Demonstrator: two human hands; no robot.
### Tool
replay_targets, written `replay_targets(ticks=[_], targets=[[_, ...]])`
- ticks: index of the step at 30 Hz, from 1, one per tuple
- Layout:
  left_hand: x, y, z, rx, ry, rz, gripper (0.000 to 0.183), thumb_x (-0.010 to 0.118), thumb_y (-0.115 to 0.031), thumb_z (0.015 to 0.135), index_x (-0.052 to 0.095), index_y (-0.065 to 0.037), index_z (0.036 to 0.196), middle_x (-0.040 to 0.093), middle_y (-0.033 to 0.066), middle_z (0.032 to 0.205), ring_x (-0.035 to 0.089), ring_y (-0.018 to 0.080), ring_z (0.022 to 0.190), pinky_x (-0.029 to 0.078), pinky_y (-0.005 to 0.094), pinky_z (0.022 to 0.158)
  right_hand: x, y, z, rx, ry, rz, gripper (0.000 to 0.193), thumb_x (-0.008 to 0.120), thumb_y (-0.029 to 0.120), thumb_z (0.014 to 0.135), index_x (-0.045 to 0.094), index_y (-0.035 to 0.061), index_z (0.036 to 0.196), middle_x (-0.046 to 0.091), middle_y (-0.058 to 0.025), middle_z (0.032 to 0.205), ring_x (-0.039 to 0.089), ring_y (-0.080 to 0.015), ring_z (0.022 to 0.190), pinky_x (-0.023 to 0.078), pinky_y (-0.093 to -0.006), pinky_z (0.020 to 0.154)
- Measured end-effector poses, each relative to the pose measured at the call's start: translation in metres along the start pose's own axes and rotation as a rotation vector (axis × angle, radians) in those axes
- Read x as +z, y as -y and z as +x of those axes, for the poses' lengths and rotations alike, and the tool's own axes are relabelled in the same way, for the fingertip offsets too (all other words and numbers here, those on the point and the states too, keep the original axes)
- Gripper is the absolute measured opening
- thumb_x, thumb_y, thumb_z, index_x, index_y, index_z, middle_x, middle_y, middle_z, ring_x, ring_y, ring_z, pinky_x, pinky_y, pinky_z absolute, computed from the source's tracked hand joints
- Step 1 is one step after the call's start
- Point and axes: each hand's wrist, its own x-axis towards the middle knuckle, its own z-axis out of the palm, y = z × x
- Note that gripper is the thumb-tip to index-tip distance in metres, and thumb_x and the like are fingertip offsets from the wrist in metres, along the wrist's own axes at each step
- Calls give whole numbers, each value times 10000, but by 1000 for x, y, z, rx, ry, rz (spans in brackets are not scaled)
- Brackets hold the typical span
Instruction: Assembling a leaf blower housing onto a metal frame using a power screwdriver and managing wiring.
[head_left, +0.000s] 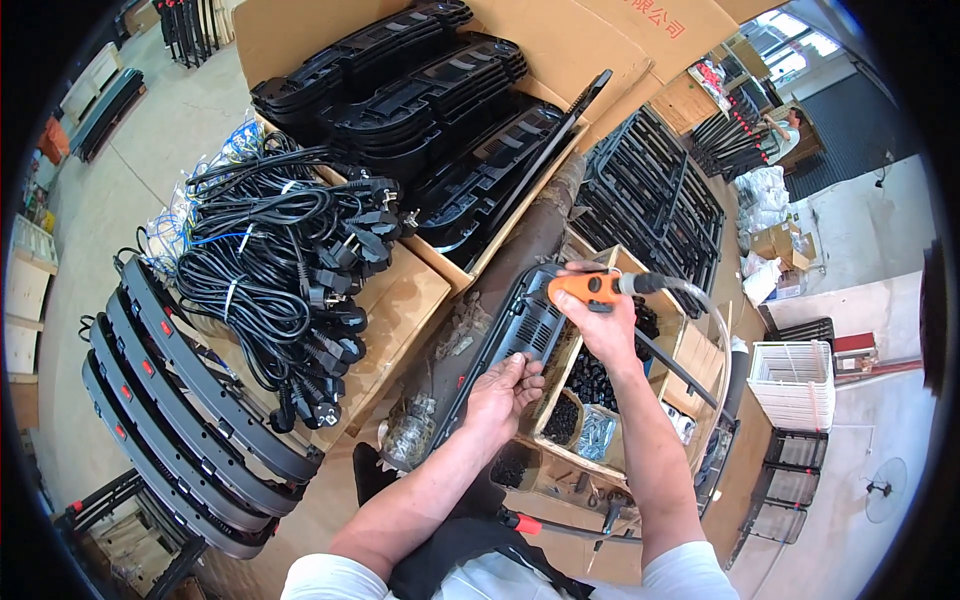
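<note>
My right hand point(607, 328) grips an orange power screwdriver point(583, 291) at the far end of a long black plastic housing with vent slots point(535, 325). The tool's tip is hidden behind the hand and tool body. My left hand point(500, 392) rests over the housing's middle, thumb and fingertips pinched together; whatever they hold is too small to make out. The housing lies slanted across a dark, worn support point(455, 345). Beside it stands a wooden divided box point(547, 420) with small black parts point(592, 378) and silver screws point(597, 432).
Bundled black power cords point(265, 255) lie on a carton at left. Behind it, an open cardboard box point(460, 275) holds stacked black covers point(430, 95). Curved grey housings point(185, 400) stand at lower left. Black metal frames point(655, 200) are stacked beyond the bins. A hose point(705, 300) trails from the screwdriver.
</note>
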Motion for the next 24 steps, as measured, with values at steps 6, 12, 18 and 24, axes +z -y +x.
replay_targets(ticks=[6, 12, 18, 24], targets=[[8, 1, 8, 15, -70, -77, 239, 584, -288, 1105, 654, -70, 1174, 709, 42, 955, 673, 165, 827, 589, 308, 750, 3, -7, 15, 20, 73, -101, 362, 857, 168, 850, 720, 21, 1151, 772, -66, 1048, 723, -149, 974, 571, -319, 931], [9, 4, 19, -4, -105, -192, 242, 611, -313, 1088, 678, -80, 1090, 702, 34, 925, 675, 169, 803, 592, 313, 727, -3, -2, 3, 47, 88, 8, 505, 858, 139, 851, 652, 11, 1295, 740, -89, 1177, 698, -153, 1083, 561, -314, 979], [10, -4, 25, 3, -113, -277, 261, 586, -344, 1100, 676, -100, 1089, 641, -5, 905, 610, 139, 813, 555, 282, 768, -24, 38, -69, 70, 10, 209, 545, 833, 67, 855, 598, -38, 1335, 734, -164, 1235, 698, -228, 1162, 555, -391, 1054], [11, -4, 27, 16, -38, -261, 252, 592, -314, 1100, 659, -73, 1132, 631, -5, 901, 615, 130, 805, 562, 267, 730, -31, 35, -82, 104, -4, 186, 573, 838, 87, 856, 586, -34, 1356, 737, -184, 1255, 695, -232, 1177, 530, -391, 1086]])
